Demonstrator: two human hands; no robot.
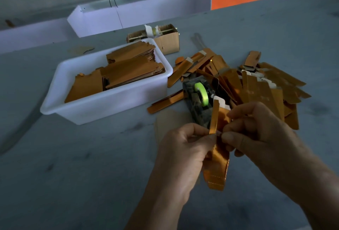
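A flat, shiny orange carton blank point(219, 163) hangs upright in front of me above the grey table. My left hand point(185, 149) grips its left edge, thumb and fingers pinching near the middle fold. My right hand point(260, 132) pinches its upper right part, fingers curled round a folded flap. Just behind the hands stands a dark tape dispenser point(199, 101) with a green tape roll point(201, 92).
A white plastic tub point(102, 108) at the left holds stacks of flat orange blanks. A loose heap of orange cartons point(256, 82) spreads to the right of the dispenser. A small brown cardboard box point(168, 42) and a white trough point(135, 16) sit farther back.
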